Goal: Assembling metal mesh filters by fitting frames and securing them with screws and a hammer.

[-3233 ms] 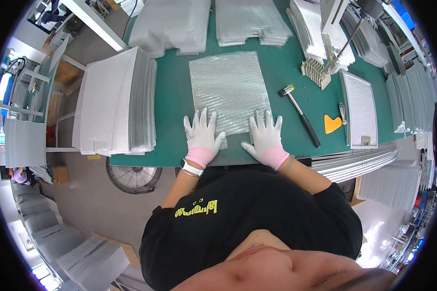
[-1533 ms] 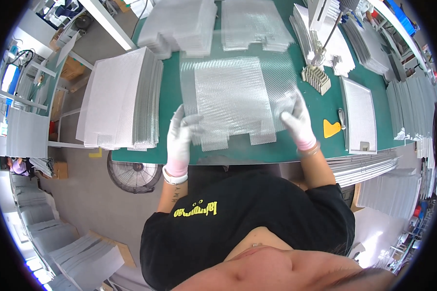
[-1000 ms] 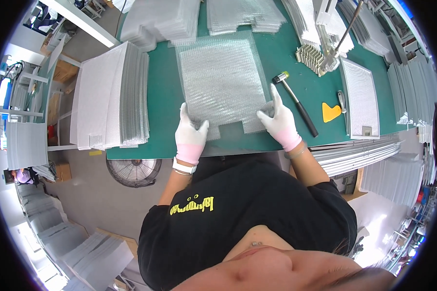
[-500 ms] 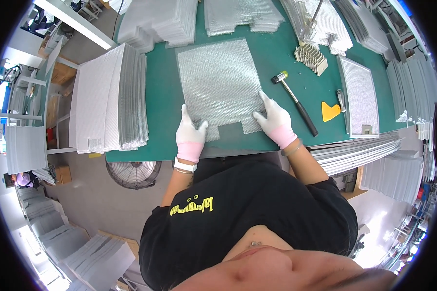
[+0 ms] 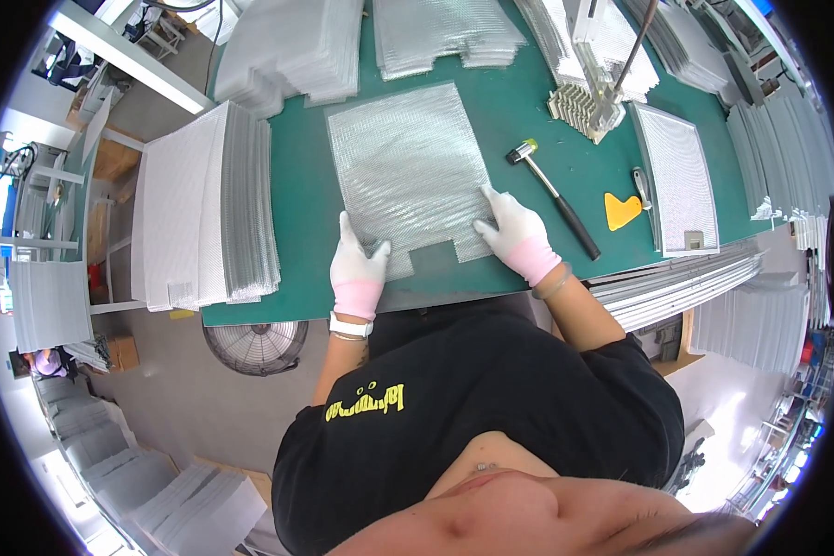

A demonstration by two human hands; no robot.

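Note:
A silvery mesh sheet (image 5: 408,167) with a square notch in its near edge lies on the green tabletop in front of me. My left hand (image 5: 358,269), in a white glove with a pink cuff, holds its near left corner, thumb on top. My right hand (image 5: 521,239), gloved alike, grips the near right side with its thumb on the mesh and fingers along the edge. Parts of the fingers on both hands are hidden. Right of the sheet lies a mallet (image 5: 574,221) with a black handle and a yellow-and-black head.
A tall stack of mesh sheets (image 5: 190,204) stands at the left table edge; more stacks (image 5: 445,32) line the back. On the right are a yellow scraper (image 5: 623,211), a grey-handled tool (image 5: 640,185), a framed mesh panel (image 5: 678,176) and a ribbed metal fixture (image 5: 579,109). A fan (image 5: 256,347) stands below.
The view has shifted slightly, so the whole table scene sits a little differently. Both hands keep their places on the mesh sheet.

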